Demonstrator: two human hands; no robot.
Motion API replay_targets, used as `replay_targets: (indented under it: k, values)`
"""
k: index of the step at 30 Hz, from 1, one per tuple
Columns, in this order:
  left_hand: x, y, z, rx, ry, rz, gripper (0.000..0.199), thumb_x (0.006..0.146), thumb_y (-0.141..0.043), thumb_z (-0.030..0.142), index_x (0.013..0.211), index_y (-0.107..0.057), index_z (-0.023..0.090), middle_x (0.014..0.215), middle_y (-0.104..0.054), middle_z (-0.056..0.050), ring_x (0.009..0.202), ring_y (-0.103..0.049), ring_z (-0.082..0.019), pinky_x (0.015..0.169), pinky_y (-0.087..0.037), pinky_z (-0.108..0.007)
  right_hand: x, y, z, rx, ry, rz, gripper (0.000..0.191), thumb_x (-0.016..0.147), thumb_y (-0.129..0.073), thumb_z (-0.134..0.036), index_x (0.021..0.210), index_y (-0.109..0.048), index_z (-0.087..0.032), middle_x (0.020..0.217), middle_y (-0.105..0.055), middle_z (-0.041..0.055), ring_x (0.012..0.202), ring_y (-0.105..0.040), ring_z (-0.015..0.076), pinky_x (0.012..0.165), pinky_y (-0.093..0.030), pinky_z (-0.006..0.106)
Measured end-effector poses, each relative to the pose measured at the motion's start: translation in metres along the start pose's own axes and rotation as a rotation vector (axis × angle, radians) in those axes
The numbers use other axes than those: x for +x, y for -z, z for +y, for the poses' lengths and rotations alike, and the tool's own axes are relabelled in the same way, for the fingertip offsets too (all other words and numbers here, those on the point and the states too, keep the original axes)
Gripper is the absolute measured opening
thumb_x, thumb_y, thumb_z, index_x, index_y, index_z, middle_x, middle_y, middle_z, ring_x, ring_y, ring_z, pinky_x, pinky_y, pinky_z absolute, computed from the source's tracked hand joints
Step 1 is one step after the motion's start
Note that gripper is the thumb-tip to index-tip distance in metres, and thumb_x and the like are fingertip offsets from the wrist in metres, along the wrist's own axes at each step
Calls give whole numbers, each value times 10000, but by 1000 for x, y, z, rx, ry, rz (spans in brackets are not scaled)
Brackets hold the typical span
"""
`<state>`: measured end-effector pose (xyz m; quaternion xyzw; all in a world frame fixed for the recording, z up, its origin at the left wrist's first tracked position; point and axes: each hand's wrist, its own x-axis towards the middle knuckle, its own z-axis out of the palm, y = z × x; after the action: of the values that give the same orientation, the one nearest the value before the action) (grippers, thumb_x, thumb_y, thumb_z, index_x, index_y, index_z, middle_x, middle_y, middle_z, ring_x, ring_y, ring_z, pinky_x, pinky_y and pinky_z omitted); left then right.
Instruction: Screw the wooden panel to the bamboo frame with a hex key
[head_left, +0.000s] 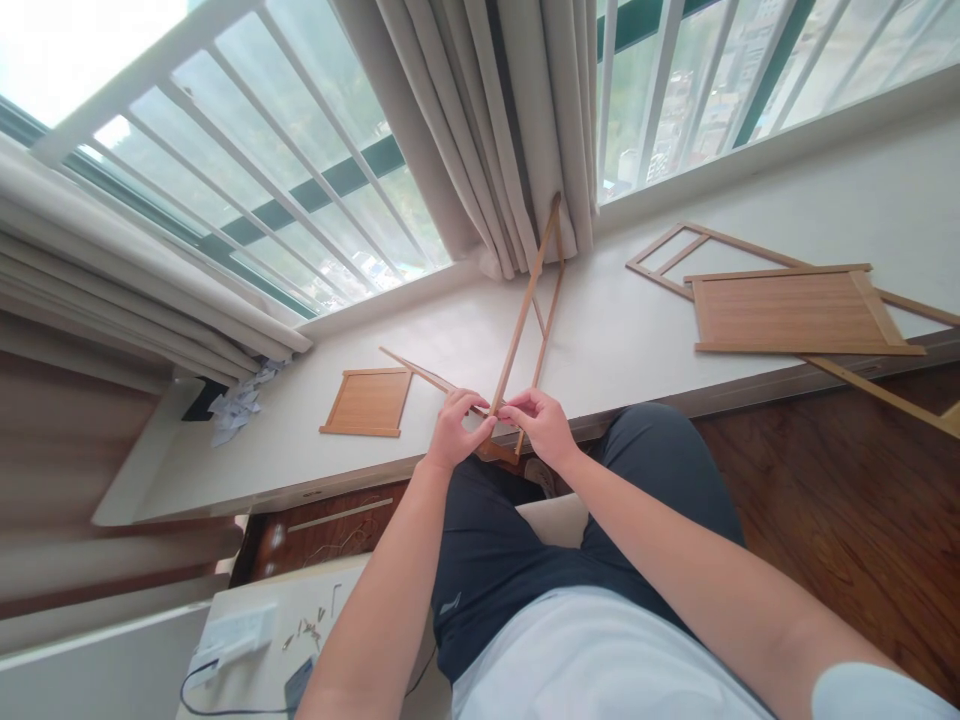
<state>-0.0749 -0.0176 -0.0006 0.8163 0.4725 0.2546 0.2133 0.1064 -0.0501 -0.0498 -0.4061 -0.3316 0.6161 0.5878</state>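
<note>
Between my knees a narrow wooden frame [519,339] stands tilted, its far end against the curtain. My left hand [454,432] is closed around the near end of this frame, thumb and fingers on the wood. A thin wooden bar [420,372] runs from that same joint out to the left. My right hand [546,428] pinches at the joint from the other side, its fingertips close to the left thumb. Whatever small thing may be in that pinch is too small to make out. A small wooden panel [367,402] lies on the sill to the left.
On the right, a larger wooden panel [787,312] rests across another wooden frame [682,250] that juts past the edge of the white sill [600,330]. Small metal fittings [306,630] and a hex key lie on a white table at lower left. Crumpled paper [234,412] sits by the curtain [480,120].
</note>
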Motion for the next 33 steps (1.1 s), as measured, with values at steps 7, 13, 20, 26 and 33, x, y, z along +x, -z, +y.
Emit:
replay_targets:
  k: [7,13,20,26,33]
  values:
    - [4,6,5,43,-3,-88,152,903,-668,358,999,-668,240,1019,-708,-55,952,-627,-218,923,-547,-372,-1,-2,1,14,9,23,352,719,-901,-538,811,-710,-257,851,-788,37,883,-764,275,923,-624,457]
    - [3,10,4,39,-32,-113,137,949,-572,291,1005,-689,247,1064,-711,-66,1049,-642,-235,991,-536,-403,-4,-6,-2,127,-49,42,373,660,-943,-504,791,-703,-251,832,-790,31,863,-768,267,937,-632,463]
    - [3,16,5,31,-95,-144,160,935,-543,230,1002,-688,239,1056,-710,-70,1052,-643,-226,1002,-528,-390,-10,-13,2,457,-188,113,423,605,-989,-403,810,-653,-248,800,-797,18,829,-776,241,880,-647,452]
    - [10,25,4,61,-133,-221,180,999,-543,291,1048,-713,258,1103,-730,-68,1094,-642,-230,1050,-502,-403,-17,-15,8,571,-229,134,422,632,-981,-370,833,-627,-261,796,-784,-14,882,-770,229,810,-644,403]
    - [18,12,5,88,-239,-232,212,1042,-497,270,1043,-707,248,1049,-730,-73,1052,-618,-240,1006,-514,-401,-16,-12,8,612,-217,181,413,634,-986,-353,836,-640,-252,797,-787,-18,840,-758,193,816,-636,366]
